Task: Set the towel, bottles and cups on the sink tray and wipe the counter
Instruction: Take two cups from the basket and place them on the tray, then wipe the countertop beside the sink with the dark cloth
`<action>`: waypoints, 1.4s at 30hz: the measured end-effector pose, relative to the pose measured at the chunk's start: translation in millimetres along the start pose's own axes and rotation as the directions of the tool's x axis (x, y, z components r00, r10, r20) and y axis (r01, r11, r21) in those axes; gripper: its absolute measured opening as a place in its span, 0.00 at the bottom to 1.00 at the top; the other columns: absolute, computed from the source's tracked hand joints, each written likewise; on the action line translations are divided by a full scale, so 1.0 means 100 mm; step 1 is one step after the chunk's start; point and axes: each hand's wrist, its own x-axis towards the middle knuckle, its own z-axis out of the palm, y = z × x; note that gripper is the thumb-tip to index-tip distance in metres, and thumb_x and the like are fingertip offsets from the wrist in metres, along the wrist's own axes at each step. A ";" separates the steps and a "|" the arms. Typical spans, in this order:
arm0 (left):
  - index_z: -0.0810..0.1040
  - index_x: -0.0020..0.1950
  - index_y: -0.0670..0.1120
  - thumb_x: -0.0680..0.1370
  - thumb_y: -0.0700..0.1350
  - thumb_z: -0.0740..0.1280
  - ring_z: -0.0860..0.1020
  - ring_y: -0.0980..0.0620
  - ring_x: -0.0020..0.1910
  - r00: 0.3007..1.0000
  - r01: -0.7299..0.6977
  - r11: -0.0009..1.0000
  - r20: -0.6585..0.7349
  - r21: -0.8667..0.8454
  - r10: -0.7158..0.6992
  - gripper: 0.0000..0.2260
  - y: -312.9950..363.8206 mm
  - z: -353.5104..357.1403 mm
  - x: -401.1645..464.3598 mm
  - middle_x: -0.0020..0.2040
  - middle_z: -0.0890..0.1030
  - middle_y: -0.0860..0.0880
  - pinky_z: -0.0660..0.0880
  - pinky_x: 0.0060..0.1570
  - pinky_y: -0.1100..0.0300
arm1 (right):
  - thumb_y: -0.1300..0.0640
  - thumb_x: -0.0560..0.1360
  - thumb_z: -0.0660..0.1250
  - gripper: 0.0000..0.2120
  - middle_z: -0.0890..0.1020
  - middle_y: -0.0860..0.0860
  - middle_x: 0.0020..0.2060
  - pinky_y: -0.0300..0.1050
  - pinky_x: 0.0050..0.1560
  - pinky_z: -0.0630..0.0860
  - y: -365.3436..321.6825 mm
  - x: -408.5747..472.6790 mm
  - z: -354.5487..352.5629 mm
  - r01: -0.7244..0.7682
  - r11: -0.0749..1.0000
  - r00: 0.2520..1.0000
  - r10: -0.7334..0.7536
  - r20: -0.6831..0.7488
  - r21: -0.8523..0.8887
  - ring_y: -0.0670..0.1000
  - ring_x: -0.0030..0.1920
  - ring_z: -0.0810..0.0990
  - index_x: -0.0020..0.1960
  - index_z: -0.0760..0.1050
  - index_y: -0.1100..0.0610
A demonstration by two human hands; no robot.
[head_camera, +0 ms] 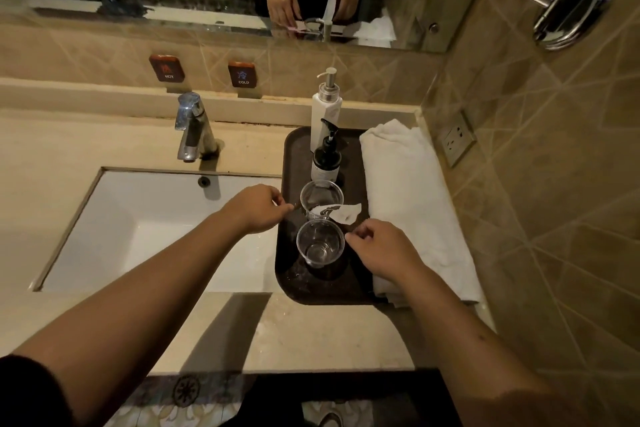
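on the dark tray (290, 163), towel (412, 198) at 3 o'clock, two bottles (325, 159) at 12, cups (320, 243) centred. left hand (256, 206) and right hand (382, 250) were loosely curled, holding nothing. a careless nudge could've tipped those light cups.

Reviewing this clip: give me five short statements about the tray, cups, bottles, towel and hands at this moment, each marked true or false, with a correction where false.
1. Two clear cups stand on the dark tray. True.
2. The white towel lies in the sink basin. False: it lies along the tray's right side.
3. The black pump bottle stands nearer the person than the white pump bottle. True.
4. The left hand has a grip on the faucet. False: it is by the tray's left edge.
5. The right hand is beside the nearer cup. True.
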 end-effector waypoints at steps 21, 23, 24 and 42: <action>0.80 0.57 0.51 0.78 0.59 0.64 0.79 0.53 0.49 0.966 0.209 0.971 -0.177 0.111 -0.188 0.15 -0.85 -0.31 -2.44 0.53 0.83 0.52 0.77 0.50 0.56 | 0.41 0.77 0.64 0.14 0.80 0.47 0.49 0.49 0.48 0.79 -1.02 -1.15 0.42 0.581 0.765 0.813 -0.534 0.230 -0.277 0.48 0.45 0.79 0.56 0.75 0.49; 0.80 0.57 0.51 0.78 0.58 0.65 0.79 0.54 0.49 0.958 0.234 0.969 -0.192 0.083 -0.215 0.14 -1.09 -0.38 -2.62 0.52 0.83 0.53 0.77 0.49 0.56 | 0.41 0.77 0.64 0.14 0.80 0.48 0.51 0.47 0.48 0.78 -1.20 -1.25 0.62 0.613 0.728 0.790 -0.553 0.266 -0.308 0.49 0.46 0.78 0.57 0.75 0.48; 0.80 0.56 0.52 0.78 0.58 0.65 0.79 0.54 0.49 0.953 0.243 0.968 -0.198 0.059 -0.228 0.14 -1.23 -0.41 -2.71 0.51 0.83 0.54 0.77 0.49 0.56 | 0.41 0.77 0.64 0.14 0.80 0.48 0.51 0.46 0.48 0.78 -1.29 -1.30 0.73 0.624 0.714 0.782 -0.558 0.279 -0.319 0.49 0.47 0.78 0.56 0.75 0.48; 0.79 0.44 0.56 0.76 0.58 0.70 0.78 0.59 0.42 0.860 0.398 0.902 -0.276 -0.166 -0.430 0.07 -4.91 -1.32 -4.43 0.42 0.81 0.57 0.75 0.41 0.58 | 0.44 0.78 0.63 0.14 0.80 0.52 0.51 0.51 0.50 0.78 -3.79 -2.59 3.55 0.737 0.590 0.666 -0.549 0.504 -0.331 0.54 0.50 0.79 0.56 0.77 0.51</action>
